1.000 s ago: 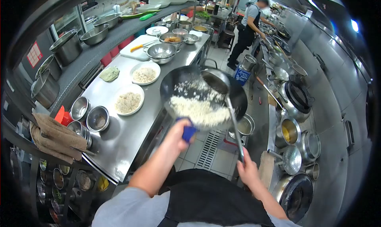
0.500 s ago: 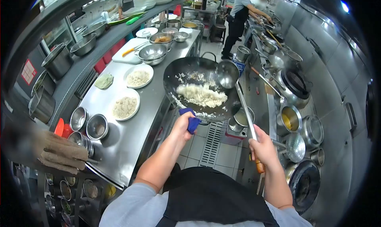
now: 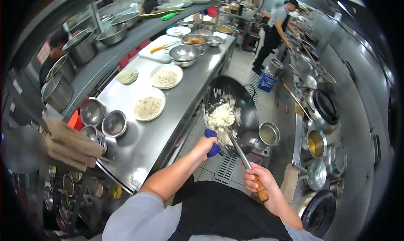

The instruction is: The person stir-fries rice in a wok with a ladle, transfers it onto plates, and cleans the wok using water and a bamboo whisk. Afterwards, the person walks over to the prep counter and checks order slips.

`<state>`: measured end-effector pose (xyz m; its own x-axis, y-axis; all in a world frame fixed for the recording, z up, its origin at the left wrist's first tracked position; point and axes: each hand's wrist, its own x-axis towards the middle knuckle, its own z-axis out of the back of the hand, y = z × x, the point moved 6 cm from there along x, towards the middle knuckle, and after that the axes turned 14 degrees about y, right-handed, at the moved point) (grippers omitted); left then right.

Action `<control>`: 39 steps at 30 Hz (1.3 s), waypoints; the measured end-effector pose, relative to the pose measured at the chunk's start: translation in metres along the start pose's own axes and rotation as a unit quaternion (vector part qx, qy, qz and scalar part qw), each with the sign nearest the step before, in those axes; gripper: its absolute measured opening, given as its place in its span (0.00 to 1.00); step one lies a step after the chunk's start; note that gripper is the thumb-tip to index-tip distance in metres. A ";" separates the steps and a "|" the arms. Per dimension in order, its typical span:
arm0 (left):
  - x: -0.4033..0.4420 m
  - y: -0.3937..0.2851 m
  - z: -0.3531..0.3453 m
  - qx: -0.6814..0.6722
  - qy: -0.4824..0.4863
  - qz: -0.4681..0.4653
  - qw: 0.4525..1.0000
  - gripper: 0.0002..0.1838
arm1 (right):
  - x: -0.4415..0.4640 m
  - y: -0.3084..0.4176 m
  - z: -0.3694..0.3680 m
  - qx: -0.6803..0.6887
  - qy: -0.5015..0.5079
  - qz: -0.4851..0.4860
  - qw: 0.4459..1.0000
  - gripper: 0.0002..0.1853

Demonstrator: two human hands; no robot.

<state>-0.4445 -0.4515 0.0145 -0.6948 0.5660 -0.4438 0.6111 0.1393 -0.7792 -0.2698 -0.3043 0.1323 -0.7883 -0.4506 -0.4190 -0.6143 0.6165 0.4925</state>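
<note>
In the middle of the view a dark wok [image 3: 248, 104] is held up in the air, tilted to the left over the gap between counter and stove. My left hand [image 3: 203, 147] grips its near rim or handle through a folded blue cloth [image 3: 214, 148], which hides the exact hold. My right hand [image 3: 263, 178] is closed around the wooden grip of a long-handled ladle [image 3: 237, 146]. The ladle's head is in the wok, with a pale mound of what looks like fried rice [image 3: 221, 116] over it. Two white plates of similar food, a nearer plate [image 3: 162, 111] and a farther plate [image 3: 180, 80], lie left of the wok.
A steel counter [image 3: 176, 110] runs along the left, with metal bowls [image 3: 114, 123], a cutting board and a knife [image 3: 163, 46]. Stove pots [image 3: 314, 142] line the right side. On the floor stands a pot [image 3: 269, 133]. Farther back, a person [image 3: 275, 32] works at the stove.
The wok has tipped left and the rice has gathered into a mound at its left side. The ladle has moved from the wok's far right side down into the rice. The camera view has shifted.
</note>
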 end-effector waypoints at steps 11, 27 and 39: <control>-0.075 0.028 0.028 -0.216 0.026 0.105 0.970 0.05 | 0.027 0.023 0.003 0.055 0.040 -0.040 0.997 0.14; -0.085 -0.011 0.075 -0.181 0.044 0.058 0.981 0.07 | 0.242 0.138 -0.139 -0.312 0.020 0.024 0.950 0.14; -0.082 -0.024 0.079 -0.203 0.055 0.097 0.973 0.09 | 0.360 0.134 -0.098 -0.863 -0.172 0.103 0.464 0.26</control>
<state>-0.4319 -0.5651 0.0345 -0.5194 0.6948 -0.4975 0.8420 0.3168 -0.4365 -0.6388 -0.4471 0.1220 -0.9668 -0.1837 -0.1775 0.1243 -0.9453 0.3015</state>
